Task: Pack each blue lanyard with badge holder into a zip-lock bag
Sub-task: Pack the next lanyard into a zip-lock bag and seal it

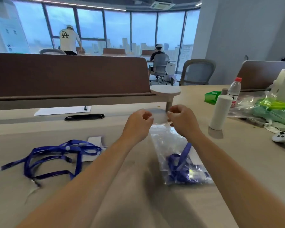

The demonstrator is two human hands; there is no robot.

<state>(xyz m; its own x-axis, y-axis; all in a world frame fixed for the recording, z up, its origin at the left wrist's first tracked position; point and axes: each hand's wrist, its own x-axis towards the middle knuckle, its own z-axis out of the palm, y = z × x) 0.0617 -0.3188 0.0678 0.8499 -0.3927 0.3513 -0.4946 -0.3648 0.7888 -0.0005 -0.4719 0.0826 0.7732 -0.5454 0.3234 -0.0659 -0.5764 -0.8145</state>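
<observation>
A clear zip-lock bag (164, 142) lies on the beige table in front of me, its mouth pointing away. Inside its near end sits a bunched blue lanyard with its badge holder (183, 170). My left hand (138, 124) pinches the left corner of the bag's mouth. My right hand (183, 120) pinches the right corner, the two hands a short gap apart. To the left on the table lies a loose tangle of blue lanyards (56, 157) over white badge holders (94, 145).
A white cylinder on a base (220, 112) stands right of my hands. Behind it are a water bottle (234, 91), a green pack (211, 96) and a heap of plastic bags (266, 111). A white controller (282, 139) lies far right. A brown divider (69, 74) runs along the back.
</observation>
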